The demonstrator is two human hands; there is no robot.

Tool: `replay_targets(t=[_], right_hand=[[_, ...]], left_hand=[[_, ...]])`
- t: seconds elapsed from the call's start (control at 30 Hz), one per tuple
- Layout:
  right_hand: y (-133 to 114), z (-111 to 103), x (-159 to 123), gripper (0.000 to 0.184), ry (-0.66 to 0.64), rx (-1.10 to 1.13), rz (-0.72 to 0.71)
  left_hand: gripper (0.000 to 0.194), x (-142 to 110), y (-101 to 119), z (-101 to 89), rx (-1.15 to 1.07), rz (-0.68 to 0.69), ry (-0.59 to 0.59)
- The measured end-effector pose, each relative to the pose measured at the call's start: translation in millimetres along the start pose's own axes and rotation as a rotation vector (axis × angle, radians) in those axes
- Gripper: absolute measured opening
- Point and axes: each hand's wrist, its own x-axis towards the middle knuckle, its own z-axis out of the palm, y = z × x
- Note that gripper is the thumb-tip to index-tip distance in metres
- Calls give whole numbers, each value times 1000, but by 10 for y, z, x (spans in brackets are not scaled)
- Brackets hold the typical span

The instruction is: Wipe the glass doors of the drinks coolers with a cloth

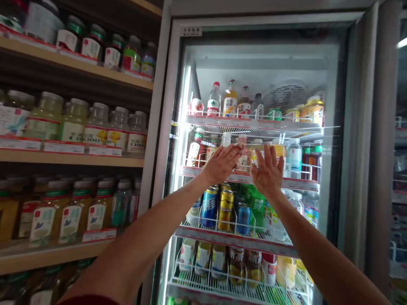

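Observation:
Both my arms stretch up toward the glass door (263,63) of a lit drinks fridge. My left hand (222,163) lies flat at the glass, fingers extended and pointing right, in front of the second shelf. A small pale patch shows at its fingertips; whether that is a cloth or a reflection I cannot make out. My right hand (269,173) is raised to the right of it, fingers spread and upright, with nothing visible in it. Behind the hands, a pink-capped bottle (243,159) and a clear white-capped bottle (294,154) stand on the shelf.
Inside the fridge, wire shelves hold bottles and cans, including a gold can (226,207) and a blue can (210,207). Wooden shelves (73,157) with rows of bottled drinks stand close on the left. A grey metal frame (365,148) borders the right.

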Motion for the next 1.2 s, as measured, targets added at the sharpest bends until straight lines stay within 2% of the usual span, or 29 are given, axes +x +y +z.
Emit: replay_targets(t=[0.03,0.07,0.1,0.13,0.2,0.23,0.27,0.3,0.37,0.43,0.47,0.5,0.53,0.57,0.67,0.73,0.8,0.9,0.97,1.03,1.13,1.2], right_hand=[[3,5,-14,50,3,1,-2],[8,4,-25,50,4,2,-2],[12,-1,-31,49,2,2,-1],[15,-8,-32,49,0,1,0],[11,-23,-25,49,-4,-3,4],[7,-28,-21,49,-6,-4,6],[2,-31,-18,50,-7,-4,7],[-1,-31,-16,49,-5,-3,8],[-1,-28,-18,49,8,5,10],[5,-23,-25,48,22,18,9],[8,-22,-28,48,28,26,7],[11,-21,-30,48,32,32,5],[12,-21,-31,48,33,38,3],[13,-22,-32,48,33,41,0],[9,-21,-31,49,31,37,4],[8,-15,-33,49,35,38,6],[15,-6,-40,49,46,50,3],[34,13,-53,50,90,82,-2],[46,23,-59,51,118,95,4],[49,26,-61,52,127,94,14],[43,27,-61,52,123,79,19],[38,29,-61,53,109,74,17]], left_hand=[[44,-1,-29,-18,-4,34,-23],[43,-13,-119,-53,-3,1,-26],[42,-30,-255,-100,4,-109,-6],[41,-44,-412,-150,15,-258,27],[42,-29,-674,-226,48,-649,152],[43,11,-729,-239,63,-797,206],[44,70,-717,-232,73,-887,244],[45,144,-641,-207,74,-899,254],[45,296,-373,-126,55,-744,204],[46,389,-142,-55,18,-406,97],[46,397,-107,-44,8,-283,59],[45,377,-142,-54,4,-216,39],[44,335,-246,-85,8,-227,41],[43,280,-402,-134,15,-307,62],[42,150,-897,-289,49,-695,178],[42,165,-965,-311,70,-848,232],[43,255,-725,-233,73,-766,215],[44,385,-168,-29,45,-290,89],[41,360,-39,33,44,-113,60],[40,219,-242,-21,54,-135,74],[38,-73,-832,-197,100,-539,211],[41,-194,-1022,-248,115,-640,252]])
